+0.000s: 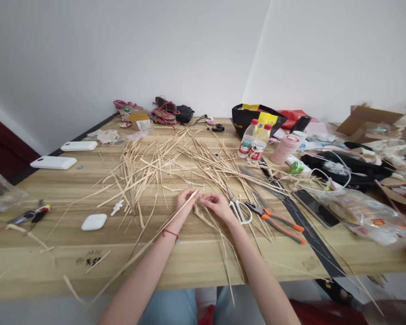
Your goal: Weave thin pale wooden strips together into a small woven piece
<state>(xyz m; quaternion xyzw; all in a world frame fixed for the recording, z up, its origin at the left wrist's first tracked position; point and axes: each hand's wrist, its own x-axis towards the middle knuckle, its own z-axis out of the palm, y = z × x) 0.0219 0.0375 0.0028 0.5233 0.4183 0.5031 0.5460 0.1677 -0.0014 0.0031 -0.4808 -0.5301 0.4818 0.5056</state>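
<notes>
Straw strips (pixel 186 204), clamped in left fingers (pixel 184 197) and right fingers (pixel 209 198) at frame centre; loose pile (pixel 149 164) above centre. Near right fingers, white-handled scissors (pixel 236 206).

One long, flat, straw-coloured strip (pixel 186 203) runs out of the hands (pixel 217 205), bending down to their left; thin strands (pixel 225 257) trail below, and a crisscrossed heap (pixel 147 174) spreads just beyond.

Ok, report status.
Left hand gripping flat straw-coloured strip; right hand alongside, grip unclear. Loose tan strips heaped ahead. White-handled scissors, orange-and-grey pliers near right hand.
</notes>
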